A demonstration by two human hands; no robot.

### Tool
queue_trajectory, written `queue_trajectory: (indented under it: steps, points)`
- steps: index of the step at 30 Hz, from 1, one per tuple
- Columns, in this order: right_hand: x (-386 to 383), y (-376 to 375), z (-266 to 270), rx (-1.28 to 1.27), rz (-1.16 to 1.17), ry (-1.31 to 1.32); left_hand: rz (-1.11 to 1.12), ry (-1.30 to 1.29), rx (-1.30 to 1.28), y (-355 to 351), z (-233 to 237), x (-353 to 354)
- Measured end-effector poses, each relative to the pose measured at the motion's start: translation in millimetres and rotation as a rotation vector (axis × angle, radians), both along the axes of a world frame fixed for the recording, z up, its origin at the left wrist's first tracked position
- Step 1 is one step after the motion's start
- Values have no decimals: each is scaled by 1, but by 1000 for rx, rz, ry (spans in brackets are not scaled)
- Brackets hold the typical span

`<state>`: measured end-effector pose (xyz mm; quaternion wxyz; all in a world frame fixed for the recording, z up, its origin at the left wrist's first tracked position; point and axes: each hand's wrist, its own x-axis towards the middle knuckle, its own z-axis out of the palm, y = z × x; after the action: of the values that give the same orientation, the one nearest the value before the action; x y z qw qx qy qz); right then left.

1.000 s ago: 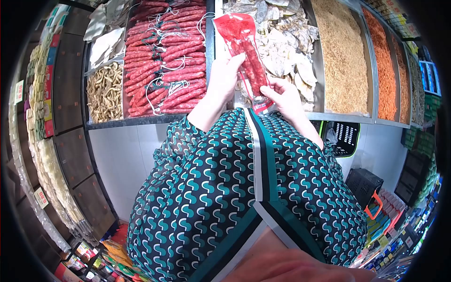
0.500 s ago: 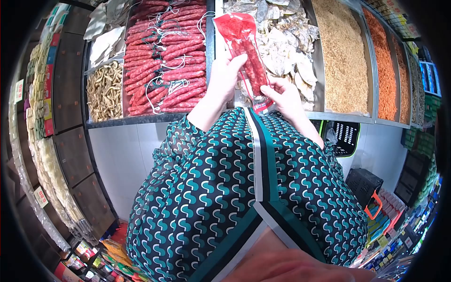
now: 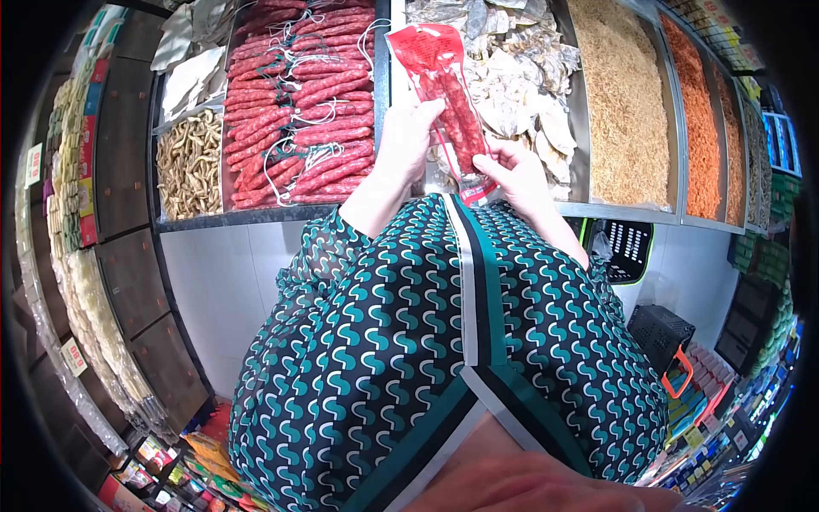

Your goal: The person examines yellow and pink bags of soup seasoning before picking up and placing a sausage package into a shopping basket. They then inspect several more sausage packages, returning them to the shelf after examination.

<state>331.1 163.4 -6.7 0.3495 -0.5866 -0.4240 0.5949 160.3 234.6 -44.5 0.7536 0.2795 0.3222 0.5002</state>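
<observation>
Head view has both hands holding a red packet of sausages [image 3: 438,81] upright before the far metal trays [image 3: 256,218]. The left hand [image 3: 408,147] curls its fingers on the left edge and the right hand [image 3: 519,175] pinches the near end, seemingly inspecting it; any shift of the slick film calls for a firm pinch. Trays hold strung sausages [image 3: 299,111], dried fish [image 3: 522,94] and dried shrimp [image 3: 627,102], with black baskets [image 3: 629,249] at right.

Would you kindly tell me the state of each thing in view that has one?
sausage packet, held up in both hands, tilted.
left hand, closed on the packet's left edge.
right hand, pinching the packet's lower end.
loose sausages, piled in their tray, strings tied on.
pale dried shreds, heaped, filling their tray.
</observation>
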Motion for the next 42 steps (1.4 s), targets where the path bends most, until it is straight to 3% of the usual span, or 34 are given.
queue_trajectory:
  steps: [2,5,15,17,20,24,27,35,39,42]
  points:
    - [1,0,-2,-5,-2,4,-8,-82,-17,-1,4,0]
    - [2,0,-6,-20,-16,-2,-49,56,68,-1,0,0]
    - [2,0,-5,12,-24,-1,48,-8,44,0,7,6]
    - [2,0,-5,-22,-13,-16,52,-30,-114,1,7,3]
    - [1,0,-9,49,-7,-14,-20,-25,-72,7,-25,-3]
    - [1,0,-10,64,-4,-16,-33,-54,-57,6,-12,-2]
    - [1,-1,-9,54,-6,-18,88,-38,-110,2,11,6]
    - [0,-2,-6,43,-9,4,-29,120,66,5,-15,1]
    - [1,-3,-7,44,-7,-3,-16,34,74,1,-7,2]
    - [1,-5,-11,49,-20,3,-28,121,113,1,-7,2]
